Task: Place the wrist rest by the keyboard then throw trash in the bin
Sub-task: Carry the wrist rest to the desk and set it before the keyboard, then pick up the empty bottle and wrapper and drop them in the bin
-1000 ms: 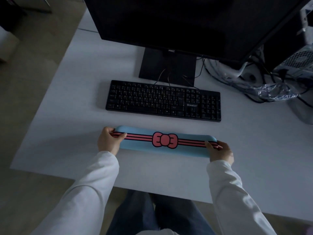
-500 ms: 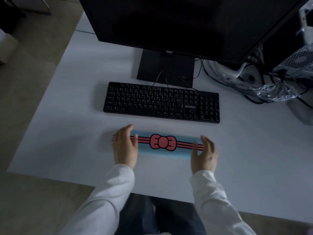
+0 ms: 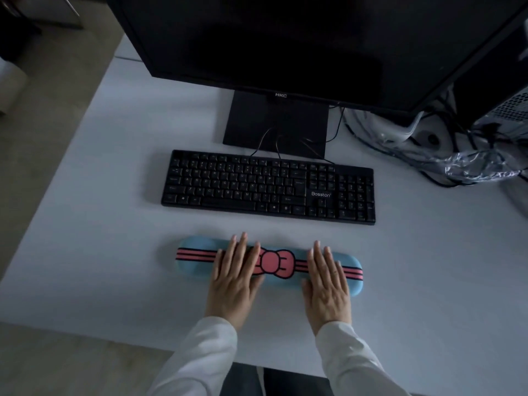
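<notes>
A light blue wrist rest (image 3: 197,265) with pink stripes and a pink bow lies flat on the white desk (image 3: 100,224), parallel to the black keyboard (image 3: 268,187) and a short gap in front of it. My left hand (image 3: 237,272) rests palm down on the rest just left of the bow, fingers straight and slightly apart. My right hand (image 3: 327,278) lies flat on the right part of the rest in the same way. Neither hand grips anything. A crumpled clear plastic wrapper (image 3: 480,167) sits at the far right among cables.
A black monitor (image 3: 285,38) on its stand (image 3: 275,124) rises behind the keyboard. Tangled cables (image 3: 400,138) and a computer case (image 3: 511,107) crowd the back right. The desk's left edge drops to the floor (image 3: 43,110). No bin is in view.
The hands let go of the wrist rest's ends after setting it down, then moved inward and now lie flat on top of it. The rest sits a little nearer the keyboard.
</notes>
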